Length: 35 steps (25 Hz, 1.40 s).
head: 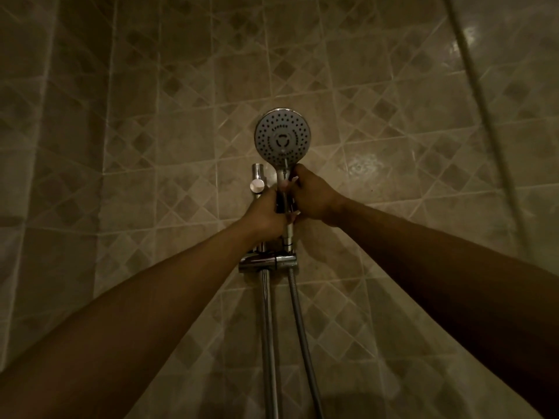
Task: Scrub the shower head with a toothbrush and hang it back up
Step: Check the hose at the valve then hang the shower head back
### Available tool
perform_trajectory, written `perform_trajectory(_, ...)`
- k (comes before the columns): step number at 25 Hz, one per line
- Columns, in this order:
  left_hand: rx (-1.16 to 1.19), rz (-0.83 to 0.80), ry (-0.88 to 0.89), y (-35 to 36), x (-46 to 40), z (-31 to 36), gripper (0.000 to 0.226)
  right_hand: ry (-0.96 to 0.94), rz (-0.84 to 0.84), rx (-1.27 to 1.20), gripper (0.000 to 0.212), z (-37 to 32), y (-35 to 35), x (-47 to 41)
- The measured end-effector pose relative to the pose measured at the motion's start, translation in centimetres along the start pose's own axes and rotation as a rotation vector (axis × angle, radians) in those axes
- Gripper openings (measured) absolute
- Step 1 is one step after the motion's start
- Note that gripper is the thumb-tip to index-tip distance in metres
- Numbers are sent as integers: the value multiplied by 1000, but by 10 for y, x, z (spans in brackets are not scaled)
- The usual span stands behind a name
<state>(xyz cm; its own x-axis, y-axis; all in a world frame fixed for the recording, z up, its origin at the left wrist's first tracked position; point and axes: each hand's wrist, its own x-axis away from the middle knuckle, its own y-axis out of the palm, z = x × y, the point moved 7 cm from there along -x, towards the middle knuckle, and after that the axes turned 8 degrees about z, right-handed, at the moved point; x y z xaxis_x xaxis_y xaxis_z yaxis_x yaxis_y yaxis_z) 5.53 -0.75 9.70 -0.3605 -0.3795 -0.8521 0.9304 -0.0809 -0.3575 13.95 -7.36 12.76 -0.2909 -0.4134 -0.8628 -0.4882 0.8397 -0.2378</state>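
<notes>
Dim tiled shower wall (151, 116), head view. Both arms stretched up and forward, meeting at centre. Left hand (266, 213) curled around shower head (282, 137) handle low down; right hand (311, 195) grips it just above. Spray face toward camera, upright above chrome bracket (267, 263); hose (302, 328) beside rail (267, 343).

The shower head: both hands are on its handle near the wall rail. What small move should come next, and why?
Probably lift the shower head up out of its holder. Both the left hand and the right hand grip its handle, and no toothbrush is clearly visible.
</notes>
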Motion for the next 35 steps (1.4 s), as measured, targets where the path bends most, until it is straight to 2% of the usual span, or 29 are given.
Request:
perform_trajectory(11,9,-7,-23,-1,1,-2,50,-35,-2,81,26,3,3,-4)
perform_trajectory(18,97,-94,-39,3,5,5,49,-82,8,155,28,0,3,-3)
perform_trajectory(21,23,-49,7,2,6,2,47,-102,11,126,28,1,1,1)
perform_trajectory(24,-139,-32,55,10,13,-11,50,-132,-19,214,30,11,7,10)
perform_trajectory(27,-113,-76,66,20,13,-17,47,-122,53,158,26,25,6,18)
perform_trajectory(35,-210,-109,105,21,8,-14,53,-89,75,117,29,34,6,16)
